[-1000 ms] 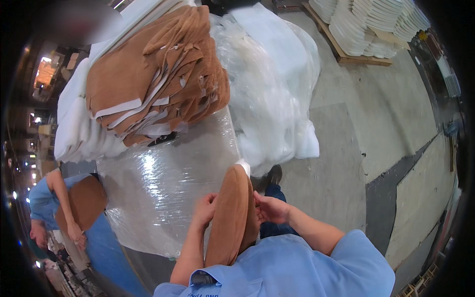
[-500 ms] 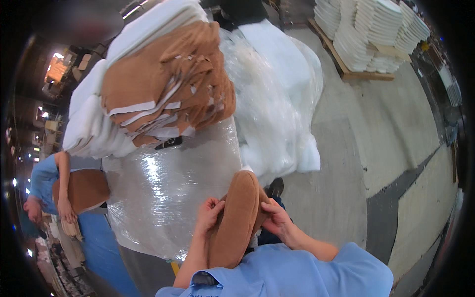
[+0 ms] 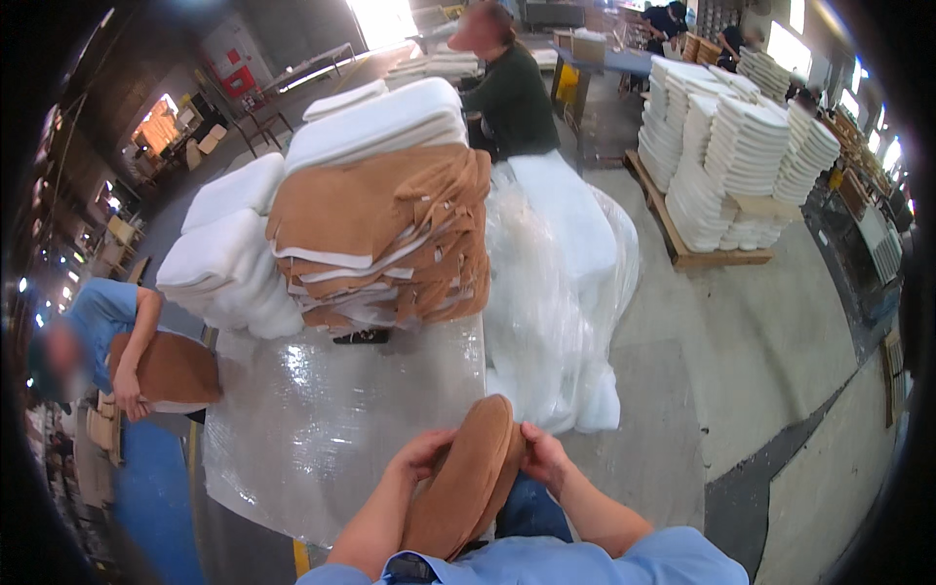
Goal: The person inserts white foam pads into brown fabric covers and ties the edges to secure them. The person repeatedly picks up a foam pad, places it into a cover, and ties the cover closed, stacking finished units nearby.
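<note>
While two hands (image 3: 478, 458) grip, one brown cushion (image 3: 466, 483) shows.

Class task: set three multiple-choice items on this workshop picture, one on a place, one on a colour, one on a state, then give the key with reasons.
1. Where does the stack of brown covers lie?
A on the plastic-wrapped table
B on the floor
C on the wooden pallet

2. What colour is the cushion in the person's hands?
A white
B brown
C blue

3. How is that cushion held?
A by one hand
B by no hand
C between both hands

Key: 1 A, the stack rests on the shiny wrap. 2 B, tan-brown fabric. 3 C, left hand and right hand grip its sides.
</note>
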Demonstrator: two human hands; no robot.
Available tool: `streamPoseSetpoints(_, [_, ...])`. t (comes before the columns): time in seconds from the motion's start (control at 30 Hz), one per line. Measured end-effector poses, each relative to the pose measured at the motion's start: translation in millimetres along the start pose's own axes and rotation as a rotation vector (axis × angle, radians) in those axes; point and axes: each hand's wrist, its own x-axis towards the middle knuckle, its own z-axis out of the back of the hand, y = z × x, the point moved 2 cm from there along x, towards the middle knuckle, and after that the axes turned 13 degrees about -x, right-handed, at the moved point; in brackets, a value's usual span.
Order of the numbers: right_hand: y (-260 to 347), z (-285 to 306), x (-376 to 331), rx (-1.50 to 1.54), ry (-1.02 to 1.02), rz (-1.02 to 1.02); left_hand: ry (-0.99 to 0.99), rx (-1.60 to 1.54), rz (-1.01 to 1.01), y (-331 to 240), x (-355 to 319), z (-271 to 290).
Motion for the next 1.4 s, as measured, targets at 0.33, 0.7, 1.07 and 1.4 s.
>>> streamPoseSetpoints(0.33, [2.2, -45.6, 9.4, 0.0, -0.231, 0.072, -0.157, 0.251, -0.108, 7.8, 21.8, -24.5])
streamPoseSetpoints(0.7, [-36.9, -95.5, -18.2, -0.041, -0.276, 0.143, -0.527, 0.742, -0.556, 62.7, -12.4, 1.3])
streamPoseSetpoints(1.07, [-44.4, -20.4, 3.5, 0.007, -0.149, 0.242, -0.224, 0.343, -0.05, 38.2, 1.0, -2.6])
streamPoseSetpoints(1.4, [-49.2, -33.4, -9.7, 0.123, -0.048, 0.059, -0.121, 0.45, -0.083, 52.0, 40.7, 8.5])
